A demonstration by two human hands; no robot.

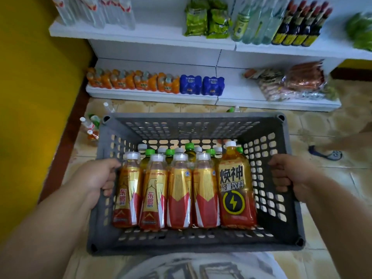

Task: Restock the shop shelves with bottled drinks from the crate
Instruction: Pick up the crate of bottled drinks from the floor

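Grey perforated plastic fills my view: the crate (193, 241) is held up in front of the body, with my left hand (100, 175) curled over its left wall and my right hand (289, 174) curled over its right wall, fingers hooked inside at about mid-length, which I judge keeps the load level. Inside, the bottles stand upright and packed against the near wall: four red-and-gold energy drink bottles (179, 190) with white caps in a near row, a larger amber energy drink bottle (236, 186) with a lightning mark to their right, and green-capped bottles (170, 155) crowded behind them. The far part of the crate floor looks bare. Beyond the crate are the white shelves (153, 95): orange soda packs (132, 80) and blue packs (201, 85) sit on the low shelf, wrapped sausage packets (289, 82) to the right, and water and dark bottles (300, 27) higher up. A few loose bottles (90, 125) stand on the tiled floor at far left of the crate. Nothing from the crate is out yet, so I judge restocking has not begun; setting the crate down near the shelf looks like the sensible next move.
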